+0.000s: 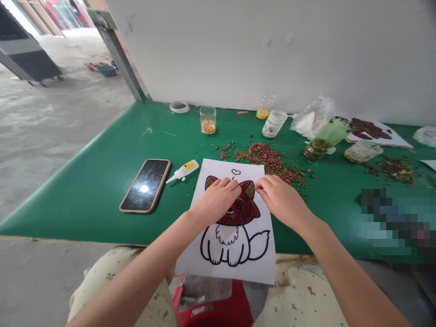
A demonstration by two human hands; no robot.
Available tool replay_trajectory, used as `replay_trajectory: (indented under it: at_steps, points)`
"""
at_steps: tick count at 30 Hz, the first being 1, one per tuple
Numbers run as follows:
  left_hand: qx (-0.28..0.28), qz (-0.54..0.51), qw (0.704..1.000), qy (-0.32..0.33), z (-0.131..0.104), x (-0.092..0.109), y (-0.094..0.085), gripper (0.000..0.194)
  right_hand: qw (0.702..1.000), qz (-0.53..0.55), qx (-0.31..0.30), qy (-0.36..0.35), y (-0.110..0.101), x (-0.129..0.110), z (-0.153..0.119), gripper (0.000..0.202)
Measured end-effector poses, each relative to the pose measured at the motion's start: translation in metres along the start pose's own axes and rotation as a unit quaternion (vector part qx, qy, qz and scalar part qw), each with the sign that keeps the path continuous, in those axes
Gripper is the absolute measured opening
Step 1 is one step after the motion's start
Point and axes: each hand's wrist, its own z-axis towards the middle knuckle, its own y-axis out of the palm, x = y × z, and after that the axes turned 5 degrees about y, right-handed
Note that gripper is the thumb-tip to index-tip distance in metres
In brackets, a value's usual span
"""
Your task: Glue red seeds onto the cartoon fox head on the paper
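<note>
Here's my right hand [281,200], thumb and forefinger drawn close together at the outer edge of the fox's right-side ear [250,190]; whether the tips meet, or pinch a seed, I can't tell. My left hand [221,195] lies palm down over the upper head, fingers curled, and whatever may be under them is hidden. Beneath both is the paper sheet [190,265], on the tabletop [102,159] right in front of me, its lower end jutting past the near edge. The head is dark red and grainy, the ears yellowish-green inside, while body and tail are bare outline, so I judge this to be detail work around the ear. The next move, I'd say, calls for a steady sheet and a light, exact fingertip touch. Just past the sheet, there's the pile of red and green seeds [265,154]; to the left, a glue bottle [184,170] on its side, then a phone [146,186]. Farther back stands a clear cup [208,121] of yellow-orange kernels.
</note>
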Motion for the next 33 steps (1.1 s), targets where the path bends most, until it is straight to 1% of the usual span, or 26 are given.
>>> replay_trajectory:
  at_steps: [3, 6, 10, 13, 15, 16, 18, 19, 22, 25, 28, 31, 33]
  points:
    - [0.008, -0.03, 0.999, -0.015, -0.002, -0.003, -0.003, 0.016, 1.0, 0.002, -0.002, 0.008, -0.002, 0.0, -0.002, 0.012]
    - [0.011, -0.058, 0.998, -0.039, -0.008, -0.01, -0.011, 0.017, 1.0, 0.004, -0.004, 0.01, -0.003, -0.001, -0.003, 0.012]
    - [0.004, -0.081, 0.992, -0.093, -0.027, -0.031, -0.023, 0.018, 1.0, 0.004, -0.012, 0.025, -0.002, 0.0, -0.003, 0.012]
    - [0.001, -0.06, 0.987, -0.146, -0.049, -0.05, -0.031, 0.016, 0.999, 0.003, -0.003, 0.042, -0.002, 0.008, -0.002, 0.011]
    - [-0.02, -0.024, 0.982, -0.186, -0.065, -0.059, -0.037, 0.019, 0.998, -0.001, 0.028, 0.06, -0.003, 0.019, -0.001, 0.011]
    - [-0.042, -0.011, 0.978, -0.203, -0.072, -0.062, -0.04, 0.018, 0.996, -0.002, 0.051, 0.073, -0.004, 0.027, -0.001, 0.011]
    - [-0.074, 0.007, 0.962, -0.263, -0.084, -0.064, -0.045, 0.019, 0.988, 0.001, 0.104, 0.112, -0.006, 0.044, -0.002, 0.01]
    - [-0.082, 0.011, 0.958, -0.276, -0.088, -0.064, -0.048, 0.02, 0.983, 0.006, 0.127, 0.135, -0.007, 0.053, -0.002, 0.01]
    - [-0.087, 0.006, 0.951, -0.296, -0.091, -0.062, -0.055, 0.027, 0.959, 0.04, 0.193, 0.204, -0.008, 0.079, -0.004, 0.008]
    - [-0.098, -0.009, 0.94, -0.328, -0.086, -0.057, -0.063, 0.033, 0.935, 0.06, 0.244, 0.25, -0.007, 0.099, -0.005, 0.009]
    - [-0.108, -0.022, 0.931, -0.348, -0.081, -0.053, -0.067, 0.03, 0.92, 0.062, 0.259, 0.287, -0.002, 0.113, -0.005, 0.012]
    - [-0.111, -0.041, 0.933, -0.341, -0.079, -0.054, -0.061, 0.019, 0.922, 0.056, 0.228, 0.307, 0.006, 0.125, -0.006, 0.014]
    - [-0.098, -0.043, 0.939, -0.327, -0.08, -0.057, -0.054, 0.014, 0.928, 0.039, 0.203, 0.309, 0.011, 0.133, -0.008, 0.015]
